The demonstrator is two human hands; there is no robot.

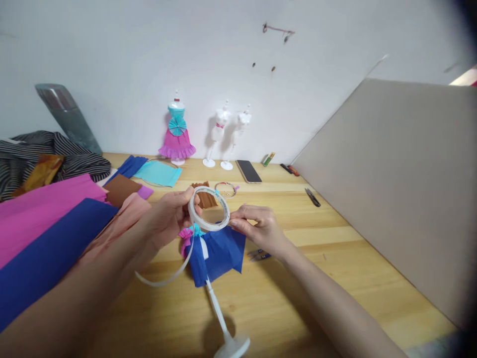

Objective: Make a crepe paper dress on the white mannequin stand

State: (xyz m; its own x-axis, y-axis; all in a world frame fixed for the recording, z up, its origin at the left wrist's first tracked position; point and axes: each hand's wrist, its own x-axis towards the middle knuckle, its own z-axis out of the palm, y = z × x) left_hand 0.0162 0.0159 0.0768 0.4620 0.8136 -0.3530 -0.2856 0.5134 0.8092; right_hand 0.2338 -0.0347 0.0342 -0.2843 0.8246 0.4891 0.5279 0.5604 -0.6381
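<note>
My left hand grips the left side of a white roll of tape, its ring facing me. From the roll a loose narrow strip curls down to the left. Thumb and fingers of my right hand are pinched together at the roll's right edge. Just below lies a small white dress-form stand, tipped over with its round base toward me. Blue crepe paper wraps its body, with pink and turquoise ruffles at the upper end, partly behind the roll.
Thread snips lie by my right wrist. Crepe sheets, pink and blue, cover the left side. A dressed form, two bare forms and a phone line the back. A grey panel borders the right.
</note>
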